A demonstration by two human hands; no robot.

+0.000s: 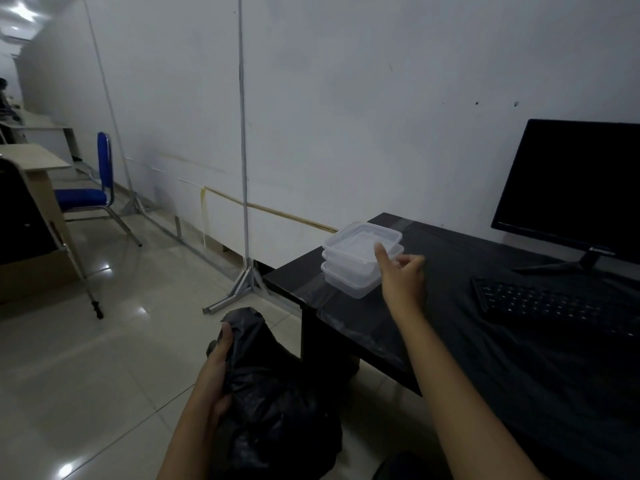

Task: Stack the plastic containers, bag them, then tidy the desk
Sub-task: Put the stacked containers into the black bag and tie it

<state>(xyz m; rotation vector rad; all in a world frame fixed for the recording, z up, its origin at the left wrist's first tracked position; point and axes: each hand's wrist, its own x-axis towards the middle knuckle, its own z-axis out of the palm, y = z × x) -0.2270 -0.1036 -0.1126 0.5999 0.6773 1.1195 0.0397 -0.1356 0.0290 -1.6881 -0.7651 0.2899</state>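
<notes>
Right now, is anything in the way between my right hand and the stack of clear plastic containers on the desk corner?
Nothing visible: the right hand is already at the stack of clear plastic containers, thumb by the top rim.

Office space, fairly bare. Evidence: dark desk point(450, 306) against a plain white wall point(346, 98) with a monitor point(571, 188), screen off, and a keyboard point(554, 303) in front of it. More light-wood desks point(34, 161) lined up along the same wall at left, blue padded chair point(93, 188) with metal legs beside them. Glossy tiled floor point(86, 358).
</notes>
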